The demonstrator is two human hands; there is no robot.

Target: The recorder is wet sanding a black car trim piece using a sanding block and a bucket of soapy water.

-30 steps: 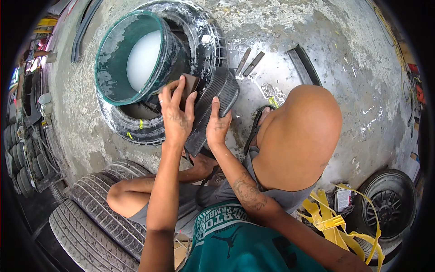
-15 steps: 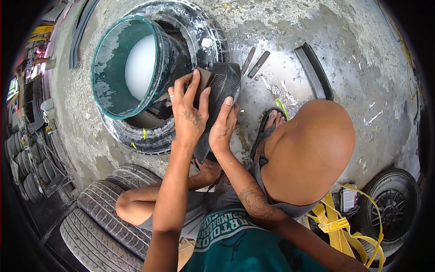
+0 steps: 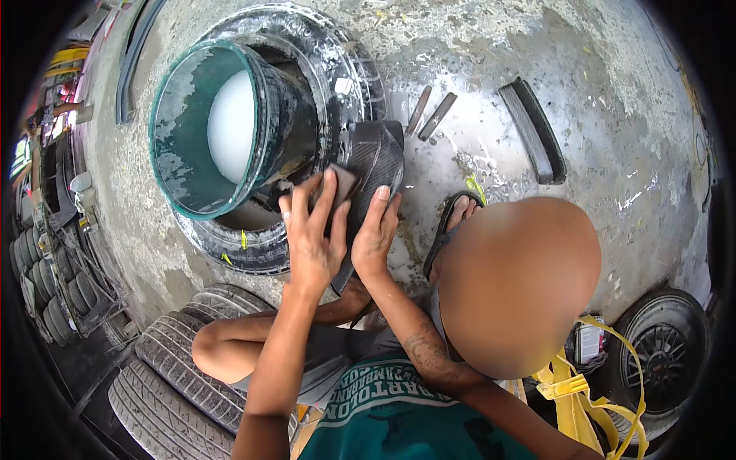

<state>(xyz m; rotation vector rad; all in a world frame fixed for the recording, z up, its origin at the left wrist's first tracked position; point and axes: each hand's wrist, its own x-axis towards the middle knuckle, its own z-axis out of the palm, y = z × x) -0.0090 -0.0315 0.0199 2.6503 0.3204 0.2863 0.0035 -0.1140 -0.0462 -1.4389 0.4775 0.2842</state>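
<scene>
My left hand grips a small brown rectangular block, likely a sanding block, with fingers and thumb along its sides. The block presses flat against the left face of a black carbon-fibre piece, a long part with a woven pattern and a pointed near end. On the other side, my right hand clasps this piece, its thumb on the upper face. The far end of the piece lies over the edge of a black tyre. A green bucket holding whitish liquid rests tilted in the tyre, left of my hands.
Two thin dark strips lie on the wet concrete floor beyond my right hand. Farther right is a black channel-shaped carbon piece. Stacked tyres stand at near left; yellow straps and a wheel are at near right.
My left hand has slid the block toward me along the carbon-fibre piece. My right hand keeps its hold on the piece. The whole view has shifted slightly.
</scene>
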